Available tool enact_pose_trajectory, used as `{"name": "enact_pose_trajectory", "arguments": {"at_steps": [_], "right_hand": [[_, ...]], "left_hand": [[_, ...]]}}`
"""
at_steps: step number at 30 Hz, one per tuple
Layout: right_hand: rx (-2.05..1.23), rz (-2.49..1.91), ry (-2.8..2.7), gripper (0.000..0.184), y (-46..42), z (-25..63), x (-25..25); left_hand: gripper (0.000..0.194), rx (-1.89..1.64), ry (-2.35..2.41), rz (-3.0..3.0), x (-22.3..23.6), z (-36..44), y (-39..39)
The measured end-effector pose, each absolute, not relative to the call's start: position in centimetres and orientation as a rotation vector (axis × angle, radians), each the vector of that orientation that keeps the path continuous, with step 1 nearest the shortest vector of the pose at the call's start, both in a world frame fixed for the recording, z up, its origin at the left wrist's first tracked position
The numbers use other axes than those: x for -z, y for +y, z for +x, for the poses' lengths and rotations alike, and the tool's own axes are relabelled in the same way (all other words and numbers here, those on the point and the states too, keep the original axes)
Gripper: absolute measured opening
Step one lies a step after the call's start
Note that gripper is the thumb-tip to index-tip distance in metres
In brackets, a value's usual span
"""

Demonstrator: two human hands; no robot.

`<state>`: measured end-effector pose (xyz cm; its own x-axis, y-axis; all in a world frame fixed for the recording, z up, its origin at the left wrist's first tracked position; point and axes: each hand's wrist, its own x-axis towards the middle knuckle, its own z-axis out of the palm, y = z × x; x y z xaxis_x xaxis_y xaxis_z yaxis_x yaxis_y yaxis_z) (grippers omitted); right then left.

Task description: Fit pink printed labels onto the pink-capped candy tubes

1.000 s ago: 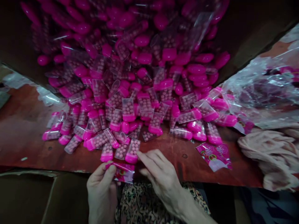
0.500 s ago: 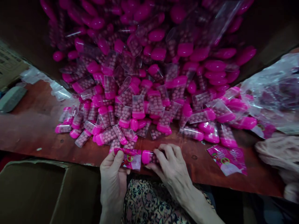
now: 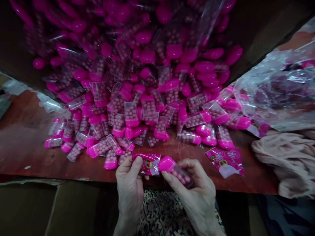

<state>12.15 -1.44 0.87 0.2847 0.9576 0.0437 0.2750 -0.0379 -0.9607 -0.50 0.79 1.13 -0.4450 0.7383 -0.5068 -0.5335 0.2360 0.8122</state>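
Between thumb and fingers, my left hand [image 3: 131, 185] pinches a printed pink wrapper sleeve [image 3: 150, 165] by its left end. My right hand [image 3: 194, 186] grips a small clear candy box [image 3: 180, 174] with a bright pink cap and round pink candies inside. The box lies tilted, its cap pointing left at the wrapper's right end; whether they touch I cannot tell. Both hands are just above the table's front edge. Beyond them spreads a heap of similar candy boxes [image 3: 130, 113].
The heap spills from a dark carton [image 3: 265, 36] onto the reddish table [image 3: 22, 137]. At right lie a flat pink wrapper [image 3: 226, 162], clear plastic film [image 3: 268, 88] and a crumpled beige cloth [image 3: 287, 157]. A brown cardboard box [image 3: 24, 206] is below left.
The view has shifted to the right. My right hand has turned, tilting the candy box and showing more of it, with its cap closer to the wrapper. My left hand keeps its pinch.
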Motion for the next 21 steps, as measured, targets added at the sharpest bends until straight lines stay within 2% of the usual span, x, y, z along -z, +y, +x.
{"name": "enact_pose_trajectory", "arguments": {"at_steps": [5,21], "right_hand": [[-0.783,-1.525,-1.155,0.023,-1.7,12.4,-0.5],[-1.127,-1.47,-1.124,0.025,-0.8,13.3,-0.7]], "left_hand": [[0.024,-1.468,1.428,0.206,-1.2,0.0,1.1],[0.022,-1.485,1.385,0.244,-0.5,0.4,1.4]]}}
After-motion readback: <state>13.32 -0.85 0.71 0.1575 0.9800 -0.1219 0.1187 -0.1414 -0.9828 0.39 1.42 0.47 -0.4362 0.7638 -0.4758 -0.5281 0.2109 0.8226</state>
